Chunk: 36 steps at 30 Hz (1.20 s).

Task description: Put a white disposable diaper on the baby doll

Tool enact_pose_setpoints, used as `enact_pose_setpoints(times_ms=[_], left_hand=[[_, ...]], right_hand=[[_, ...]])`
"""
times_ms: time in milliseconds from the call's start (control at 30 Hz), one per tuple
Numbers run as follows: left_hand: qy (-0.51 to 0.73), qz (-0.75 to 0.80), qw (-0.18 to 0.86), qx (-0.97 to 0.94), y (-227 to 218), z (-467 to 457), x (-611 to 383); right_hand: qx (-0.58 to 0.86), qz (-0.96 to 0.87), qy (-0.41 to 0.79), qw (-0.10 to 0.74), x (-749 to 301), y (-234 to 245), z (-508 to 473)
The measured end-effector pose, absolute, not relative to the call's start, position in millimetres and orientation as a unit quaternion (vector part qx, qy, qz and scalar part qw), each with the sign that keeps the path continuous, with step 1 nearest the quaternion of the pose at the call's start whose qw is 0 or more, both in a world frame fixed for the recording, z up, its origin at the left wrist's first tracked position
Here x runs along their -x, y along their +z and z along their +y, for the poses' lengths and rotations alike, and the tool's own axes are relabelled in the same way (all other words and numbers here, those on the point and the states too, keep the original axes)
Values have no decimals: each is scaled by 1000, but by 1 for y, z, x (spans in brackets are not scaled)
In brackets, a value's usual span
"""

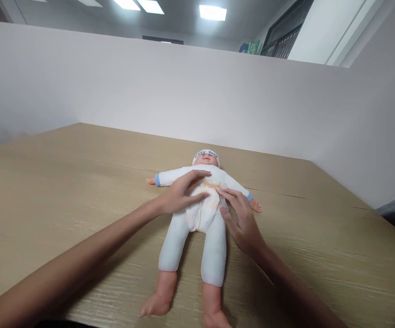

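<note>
A baby doll (214, 246) in a white suit with blue cuffs and a white cap lies on its back on the wooden table (64, 196), feet toward me. A white diaper (202, 212) wraps its waist. My left hand (180, 193) rests on the doll's belly at the diaper's upper left edge, fingers stretched out flat. My right hand (240, 218) touches the diaper's right side at the doll's hip, fingers extended and slightly curled against it.
White partition walls (184, 95) enclose the table at the back and right. The table's right edge runs diagonally past the doll (371, 209). Ceiling lights and a dark window show above the partition.
</note>
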State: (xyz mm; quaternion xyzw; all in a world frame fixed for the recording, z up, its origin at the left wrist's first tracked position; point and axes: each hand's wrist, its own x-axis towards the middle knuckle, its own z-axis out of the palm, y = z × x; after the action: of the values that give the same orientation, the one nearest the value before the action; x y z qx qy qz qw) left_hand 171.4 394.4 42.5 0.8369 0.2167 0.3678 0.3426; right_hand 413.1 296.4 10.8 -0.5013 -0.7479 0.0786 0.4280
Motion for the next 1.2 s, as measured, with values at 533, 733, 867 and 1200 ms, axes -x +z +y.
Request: enact_pose_setpoints(times_ms=[533, 733, 867, 1200], left_hand=[[254, 438, 98, -857, -17, 404, -96], [220, 507, 150, -820, -19, 406, -88], [223, 505, 274, -788, -6, 417, -79], [336, 399, 496, -694, 39, 423, -144]], right_hand=[[514, -807, 1, 291, -339, 64, 345], [562, -794, -6, 231, -329, 66, 359], [571, -791, 22, 218, -328, 67, 361], [569, -780, 80, 246, -330, 72, 359]])
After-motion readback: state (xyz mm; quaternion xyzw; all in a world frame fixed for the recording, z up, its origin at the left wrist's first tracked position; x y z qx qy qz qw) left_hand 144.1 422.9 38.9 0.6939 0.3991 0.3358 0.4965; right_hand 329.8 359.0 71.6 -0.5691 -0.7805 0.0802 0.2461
